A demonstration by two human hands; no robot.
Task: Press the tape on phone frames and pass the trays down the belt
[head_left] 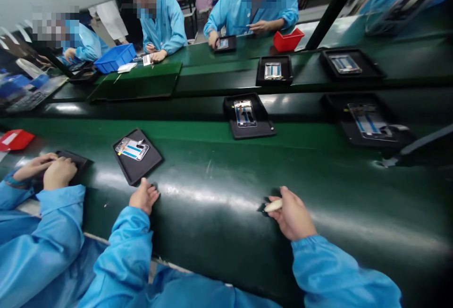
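Observation:
My left hand [144,197] is just below the near corner of a black tray [139,172], its fingers loosely apart and nothing seen in them. I cannot tell whether the thumb touches that tray. An opened phone frame [132,149] with blue strips lies in the tray. Farther right, over the green bench [212,232], my right hand [293,213] is closed around a small cream-coloured tool [273,205]. A dark patch shows by the tool's outer end; its exact kind is unclear.
Beyond my hands, a tray [253,131] and a blurred tray [371,142] hold more phone frames. A co-worker's hands [60,172] work over a tray at my left, near a red bin [16,140]. Co-workers sit opposite. A metal bar [424,140] juts in at right.

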